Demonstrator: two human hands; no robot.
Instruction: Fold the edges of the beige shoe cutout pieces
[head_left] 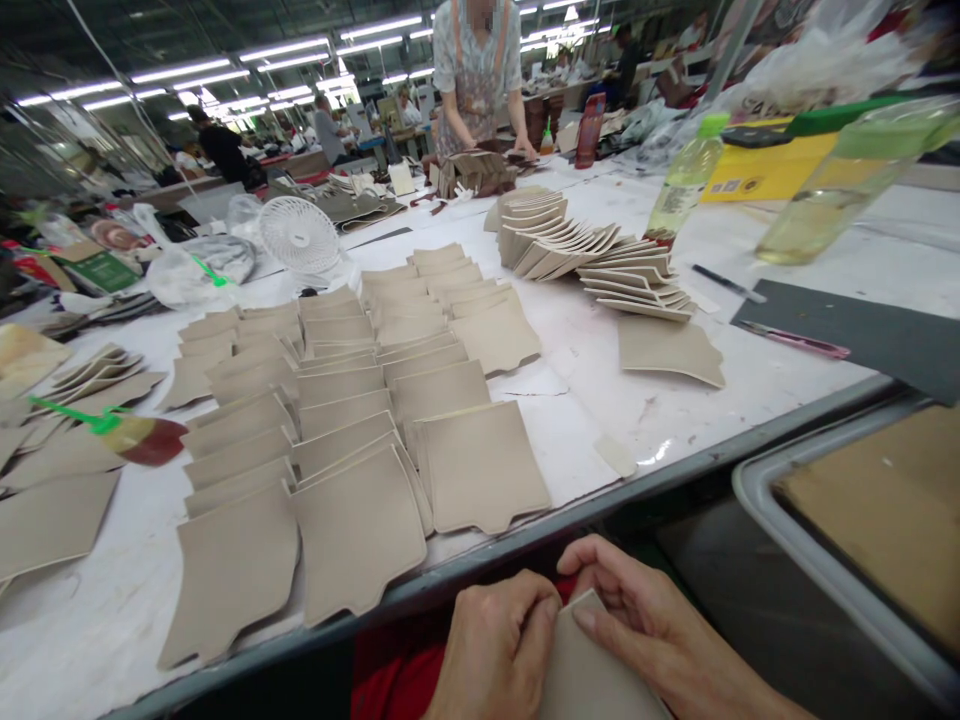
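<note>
Below the table's front edge, my left hand (499,640) and my right hand (637,620) both grip one beige leather-like panel (592,675). The left fingers are curled at its upper left edge, and the right thumb presses near its top corner. Its lower part runs out of view. On the white table (600,410), rows of similar beige panels (360,530) overlap one another in front of my hands. A fanned stack of beige panels (555,235) lies farther back, with a single panel (667,350) at its near end.
A bottle of dark red liquid (150,440) lies left, near a white fan (300,235). At right are a green-capped bottle (686,180), a tumbler (832,190), pens and a dark sheet (877,330). A grey-rimmed bin (810,560) stands beside me. A co-worker (480,90) handles pieces opposite.
</note>
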